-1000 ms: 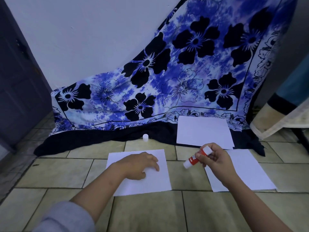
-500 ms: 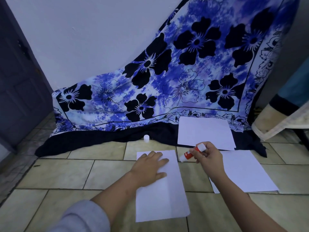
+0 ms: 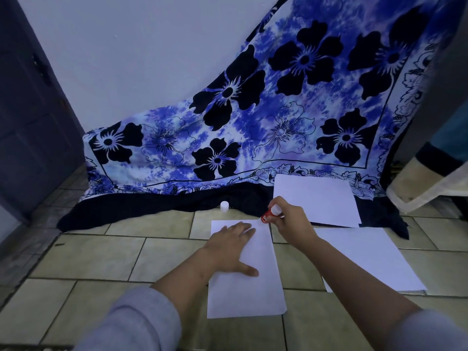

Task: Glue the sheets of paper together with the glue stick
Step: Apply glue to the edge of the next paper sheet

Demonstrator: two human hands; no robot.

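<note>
A white sheet of paper (image 3: 250, 292) lies lengthwise on the tiled floor in front of me. My left hand (image 3: 231, 245) rests flat on its upper half, fingers spread. My right hand (image 3: 291, 221) grips a red and white glue stick (image 3: 269, 215), uncapped, with its tip at the sheet's far right corner. A second sheet (image 3: 374, 259) lies on the floor to the right. A third sheet (image 3: 314, 198) rests behind it, partly on the cloth's dark hem. The white cap (image 3: 224, 206) stands on the floor beyond the near sheet.
A blue and black flowered cloth (image 3: 253, 122) drapes down the wall onto the floor (image 3: 101, 257). A dark door (image 3: 30, 110) stands at the left. A beige and blue fabric edge (image 3: 425, 183) hangs at the right.
The near sheet was turned from sideways to lengthwise and pulled toward the middle. My left hand now lies flat on it. My right hand brought the glue stick down to the sheet's far corner.
</note>
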